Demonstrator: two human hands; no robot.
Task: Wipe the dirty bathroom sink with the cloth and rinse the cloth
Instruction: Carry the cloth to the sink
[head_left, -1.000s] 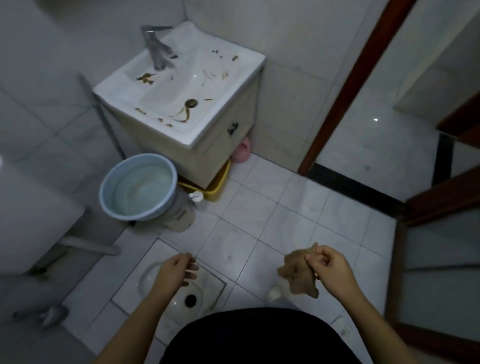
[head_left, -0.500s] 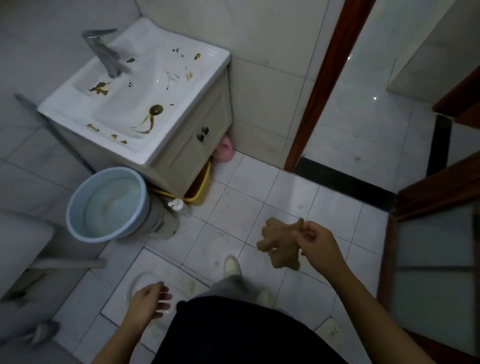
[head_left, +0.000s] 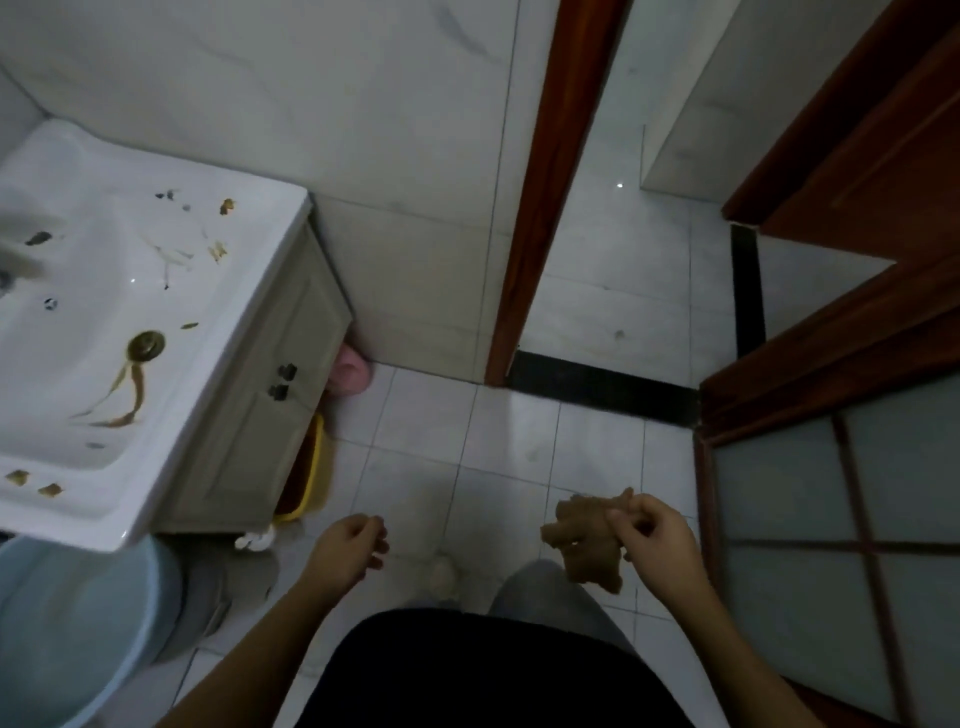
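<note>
At your right side, your right hand (head_left: 652, 535) pinches the bunched tan cloth (head_left: 584, 545) over the floor, well apart from the dirty sink (head_left: 119, 322); your left hand (head_left: 348, 548) hangs loosely curled, holding nothing. You've yet to start wiping: next, carry the cloth to the basin. Since a second ago, you've stepped closer and the sink has slid left.

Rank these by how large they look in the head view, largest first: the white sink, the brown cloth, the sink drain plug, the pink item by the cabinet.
1. White sink
2. Brown cloth
3. Pink item, partly hidden behind the cabinet, so unsure
4. Drain plug

The cloth hangs nearer the camera, which inflates it.
</note>
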